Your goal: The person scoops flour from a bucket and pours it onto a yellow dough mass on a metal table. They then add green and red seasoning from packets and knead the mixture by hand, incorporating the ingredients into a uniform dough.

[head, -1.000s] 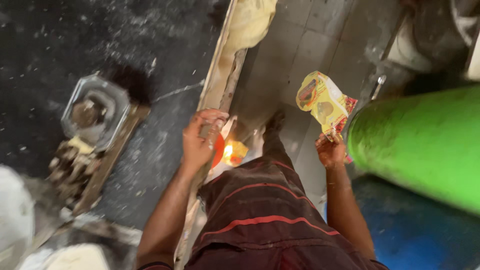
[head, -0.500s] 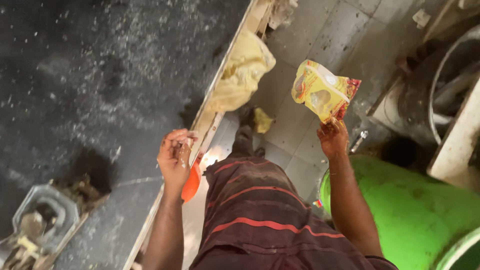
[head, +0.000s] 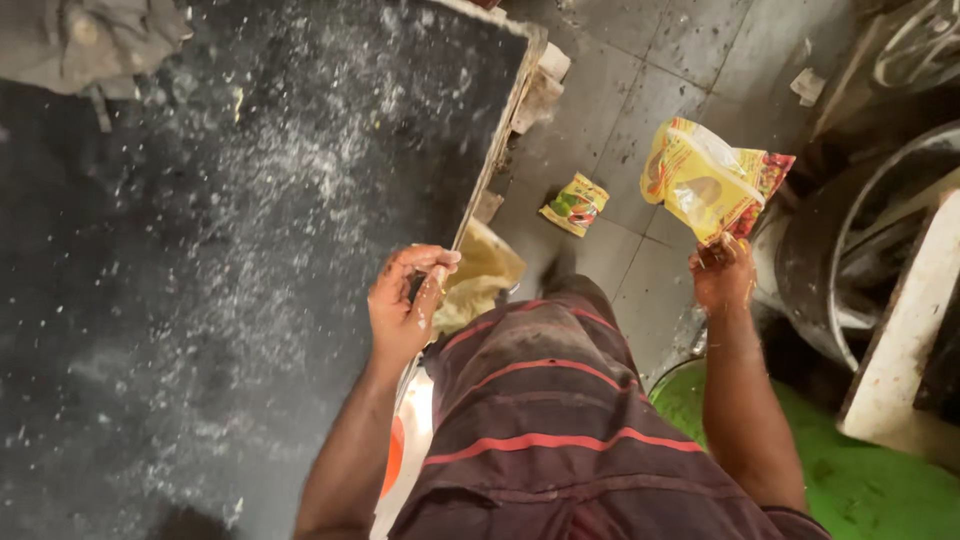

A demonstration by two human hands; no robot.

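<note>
Yellow packet (head: 710, 180) pinched aloft — right hand (head: 722, 275), left hand (head: 405, 305) curled

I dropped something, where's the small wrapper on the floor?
The small wrapper lies on the tiled floor, between the dark counter edge and the raised yellow packet.

Flour-dusted dark counter (head: 250, 250); crumpled yellow wrapper (head: 574, 204) on tiled floor (head: 690, 60).

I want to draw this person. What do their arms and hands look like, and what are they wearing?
Both arms are bare, with no sleeves showing over the forearms, and no gloves, rings or watch can be seen. The left hand has pale powdery smudges on its fingers. The right hand looks a bit grubby too. The person wears a dark garment with thin red stripes.
</note>
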